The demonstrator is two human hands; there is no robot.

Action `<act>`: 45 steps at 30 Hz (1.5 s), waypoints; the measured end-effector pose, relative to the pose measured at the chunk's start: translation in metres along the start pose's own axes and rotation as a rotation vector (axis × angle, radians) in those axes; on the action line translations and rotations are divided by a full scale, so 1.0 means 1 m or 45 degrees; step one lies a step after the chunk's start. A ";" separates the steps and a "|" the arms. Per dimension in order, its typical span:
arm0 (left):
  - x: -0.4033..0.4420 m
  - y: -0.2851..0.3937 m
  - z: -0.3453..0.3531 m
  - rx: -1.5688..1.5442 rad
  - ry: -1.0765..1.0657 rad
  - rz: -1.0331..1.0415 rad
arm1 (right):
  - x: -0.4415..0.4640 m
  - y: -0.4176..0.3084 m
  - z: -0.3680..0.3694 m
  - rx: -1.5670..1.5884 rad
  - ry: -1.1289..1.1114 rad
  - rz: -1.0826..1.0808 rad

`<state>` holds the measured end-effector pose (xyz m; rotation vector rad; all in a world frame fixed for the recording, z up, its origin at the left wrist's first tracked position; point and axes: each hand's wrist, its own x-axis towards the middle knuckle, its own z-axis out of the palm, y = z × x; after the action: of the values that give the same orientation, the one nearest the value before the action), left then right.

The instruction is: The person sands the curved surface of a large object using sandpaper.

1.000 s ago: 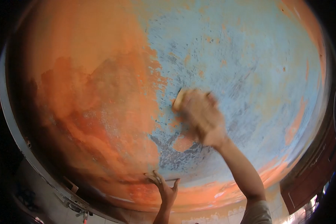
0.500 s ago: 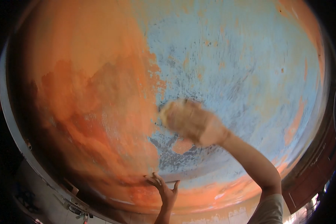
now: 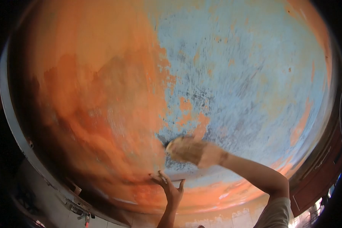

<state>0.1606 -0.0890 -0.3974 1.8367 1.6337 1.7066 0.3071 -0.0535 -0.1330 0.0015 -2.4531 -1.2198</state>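
A wall fills the head view, orange on the left and worn light blue with dark scuffs on the right. My right hand is against the lower middle of it, where the two colours meet. Its fingers are closed around a tan, yellowish-edged pad, smeared by motion; its kind is unclear. Lower and to the left, my left hand rests at the wall with thumb and fingers spread. A thin dark line runs between its fingers and thumb; I cannot tell whether it is an object or an edge.
Pale tiles run along the bottom of the wall. A reddish-brown wooden panel stands at the right edge. At lower left, a pale frame edge curves past small dark fittings.
My right hand has moved down the wall with the pad, uncovering orange patches on the blue area above it. My left hand stays spread at nearly the same spot.
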 end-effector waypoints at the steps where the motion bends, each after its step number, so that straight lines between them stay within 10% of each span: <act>1: 0.002 0.004 -0.002 -0.004 -0.001 0.004 | 0.007 0.018 -0.021 -0.034 0.040 0.170; 5: 0.002 0.014 -0.006 -0.073 0.054 0.003 | 0.006 0.061 -0.060 -0.459 0.495 0.991; 15: 0.000 0.006 -0.004 -0.036 -0.032 -0.002 | -0.039 -0.058 0.032 0.164 -0.130 0.290; 24: -0.001 0.000 0.002 -0.157 0.024 0.033 | -0.002 0.025 -0.016 -0.368 0.748 1.159; 30: -0.001 0.005 -0.002 -0.161 -0.111 -0.077 | -0.034 -0.105 0.064 0.407 -0.063 0.579; 34: 0.000 0.006 -0.003 -0.129 0.008 -0.013 | -0.044 -0.067 0.038 0.039 0.077 0.494; 41: -0.003 0.005 0.004 -0.124 0.026 -0.041 | -0.007 0.009 -0.011 -0.215 0.551 1.115; 42: -0.003 0.005 0.005 -0.148 0.030 -0.024 | 0.035 0.000 -0.032 -0.081 -0.312 1.034; 44: -0.003 0.004 0.004 -0.159 0.015 -0.040 | 0.022 -0.039 -0.002 0.171 -0.655 0.618; 45: -0.003 0.002 0.004 -0.183 0.006 -0.057 | -0.002 -0.054 0.025 0.228 -0.396 0.495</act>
<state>0.1655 -0.0905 -0.3992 1.7190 1.4991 1.7613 0.2911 -0.0672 -0.1884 -0.6276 -2.6445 -0.8809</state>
